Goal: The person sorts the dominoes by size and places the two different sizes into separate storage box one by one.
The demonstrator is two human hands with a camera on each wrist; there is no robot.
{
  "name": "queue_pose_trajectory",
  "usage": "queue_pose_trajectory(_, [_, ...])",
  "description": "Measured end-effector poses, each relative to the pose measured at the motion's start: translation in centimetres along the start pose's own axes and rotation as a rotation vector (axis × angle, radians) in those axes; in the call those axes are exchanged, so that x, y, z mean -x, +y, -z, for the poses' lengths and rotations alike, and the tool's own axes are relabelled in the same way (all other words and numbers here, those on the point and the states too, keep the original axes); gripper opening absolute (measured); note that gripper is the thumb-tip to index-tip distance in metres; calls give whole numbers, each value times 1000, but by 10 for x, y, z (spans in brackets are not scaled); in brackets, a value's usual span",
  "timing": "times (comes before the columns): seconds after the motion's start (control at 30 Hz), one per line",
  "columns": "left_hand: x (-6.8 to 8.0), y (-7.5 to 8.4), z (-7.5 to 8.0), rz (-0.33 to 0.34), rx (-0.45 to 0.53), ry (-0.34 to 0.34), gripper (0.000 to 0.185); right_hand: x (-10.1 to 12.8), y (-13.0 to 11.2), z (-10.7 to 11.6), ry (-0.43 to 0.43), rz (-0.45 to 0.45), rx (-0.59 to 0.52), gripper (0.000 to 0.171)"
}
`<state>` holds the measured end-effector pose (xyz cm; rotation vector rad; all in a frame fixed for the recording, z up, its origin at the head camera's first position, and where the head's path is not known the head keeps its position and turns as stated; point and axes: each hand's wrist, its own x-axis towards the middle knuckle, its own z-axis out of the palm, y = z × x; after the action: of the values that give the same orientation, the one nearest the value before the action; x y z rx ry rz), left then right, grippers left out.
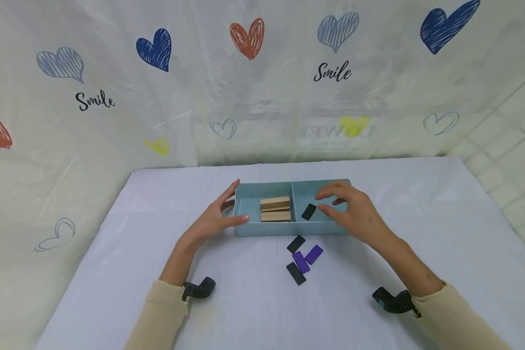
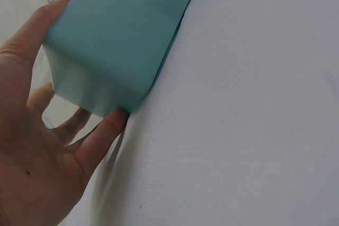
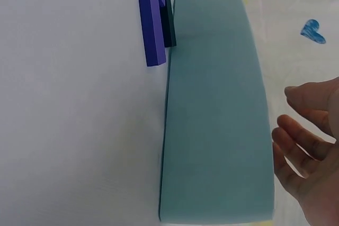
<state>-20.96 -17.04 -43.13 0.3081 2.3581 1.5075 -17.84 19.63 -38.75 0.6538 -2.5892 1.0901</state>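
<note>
A teal tray (image 1: 271, 228) sits mid-table (image 1: 113, 272); the left hand (image 1: 214, 216) braces its left end with straight fingers, while the right hand (image 1: 354, 209) hovers, fingers loosely spread, over a black tile (image 1: 308, 211) in its right compartment

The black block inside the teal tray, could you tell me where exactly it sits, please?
In the head view, the black block lies in the right compartment of the teal tray, beside the divider, with the right hand hovering just right of it.
</note>
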Motion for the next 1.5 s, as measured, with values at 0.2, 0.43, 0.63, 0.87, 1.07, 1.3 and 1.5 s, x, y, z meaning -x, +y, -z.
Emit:
queue_pose_trajectory(0.2, [2,-3,-1,4,-1,-4,96,8,-5,-2,3,27,-10,25])
queue_pose_trajectory(0.43, [2,-4,0,3,-7,-1,96,15,-14,-5,4,53,-15,26])
queue_pose_trajectory(0.63, [2,-3,0,3,5,-1,96,18,-18,-5,8,77,-12,29])
queue_pose_trajectory(0.87, [1,-2,0,3,1,0,96,21,-20,-5,-7,81,-13,31])
queue_pose_trajectory(1.07, [1,-2,0,3,7,1,96,24,-22,-6,-16,89,-17,34])
queue_pose_trajectory(1.3, [0,-2,0,-5,9,-3,98,29,-23,-5,-18,93,-30,35])
queue_pose_trajectory(1.5, [0,-2,0,-6,6,-1,97,32,-24,-5,-20,93,-32,36])
